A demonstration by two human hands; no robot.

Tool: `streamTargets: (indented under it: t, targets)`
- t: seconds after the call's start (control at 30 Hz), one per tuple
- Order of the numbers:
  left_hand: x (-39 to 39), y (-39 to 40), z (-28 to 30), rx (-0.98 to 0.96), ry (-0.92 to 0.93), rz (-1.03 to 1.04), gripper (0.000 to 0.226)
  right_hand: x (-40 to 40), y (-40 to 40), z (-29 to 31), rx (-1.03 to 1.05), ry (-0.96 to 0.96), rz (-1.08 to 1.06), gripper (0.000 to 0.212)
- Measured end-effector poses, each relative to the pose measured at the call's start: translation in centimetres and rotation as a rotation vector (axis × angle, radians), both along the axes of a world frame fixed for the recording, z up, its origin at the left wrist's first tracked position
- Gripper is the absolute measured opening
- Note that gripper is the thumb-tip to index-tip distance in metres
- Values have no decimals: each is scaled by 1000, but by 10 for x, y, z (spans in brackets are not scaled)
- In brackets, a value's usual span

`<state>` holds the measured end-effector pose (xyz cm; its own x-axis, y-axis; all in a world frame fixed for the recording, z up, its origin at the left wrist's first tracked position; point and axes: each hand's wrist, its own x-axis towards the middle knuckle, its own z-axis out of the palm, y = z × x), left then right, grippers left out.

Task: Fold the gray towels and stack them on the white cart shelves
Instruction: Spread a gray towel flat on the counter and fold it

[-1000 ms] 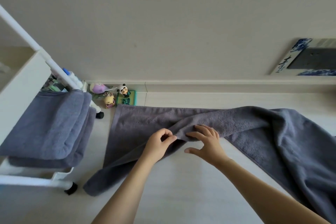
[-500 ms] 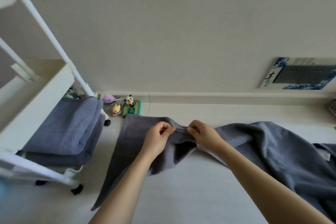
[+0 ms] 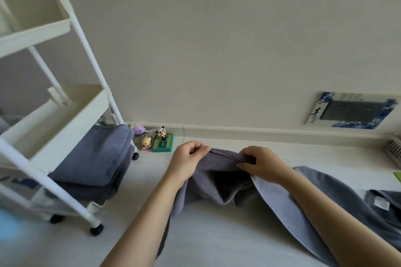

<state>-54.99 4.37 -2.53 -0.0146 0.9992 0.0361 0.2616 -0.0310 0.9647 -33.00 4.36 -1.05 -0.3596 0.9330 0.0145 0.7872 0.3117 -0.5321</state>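
Note:
A gray towel [image 3: 219, 182] hangs lifted above the pale floor, held along its top edge. My left hand [image 3: 187, 159] pinches that edge at the left; my right hand [image 3: 261, 163] grips it a short way to the right. The towel's far end trails down to the right across the floor [image 3: 358, 212]. A white cart [image 3: 54, 115] stands at the left. Its bottom shelf carries two folded gray towels [image 3: 95, 158], stacked. The middle shelf [image 3: 71, 102] holds nothing that I can see.
Small toy figures [image 3: 161, 140], a panda among them, sit by the baseboard just beyond the cart. A blue-and-white framed panel [image 3: 351, 110] leans on the wall at the right. A white vent-like object [image 3: 393, 149] shows at the right edge.
Both hands closed on the towel's edge and raised it off the floor. The view tilted upward, so more of the cart's upper shelves shows.

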Motion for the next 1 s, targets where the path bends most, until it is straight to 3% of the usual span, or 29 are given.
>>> streamTargets:
  t: [0.23,0.43,0.47,0.53,0.6,0.83,1.0]
  targets:
    - [0,3,25,-79,-86,-9,11,21,-11,14,40,70,-58,10]
    - [1,2,26,-111,-33,-6,8,33,-20,21,-173,354,-18,7]
    - [2,1,26,-118,-29,-3,7,34,-22,22,-186,358,-4,6]
    - [4,0,25,-133,-37,-4,6,35,-28,25,-166,307,38,29]
    - [6,0,23,-151,-50,-18,7,35,-31,25,-91,257,36,39]
    - [3,-2,13,-183,-73,-32,7,51,-33,20,68,286,-150,18]
    - [4,-1,19,-193,-7,-191,11,65,-24,25,76,268,-259,26]
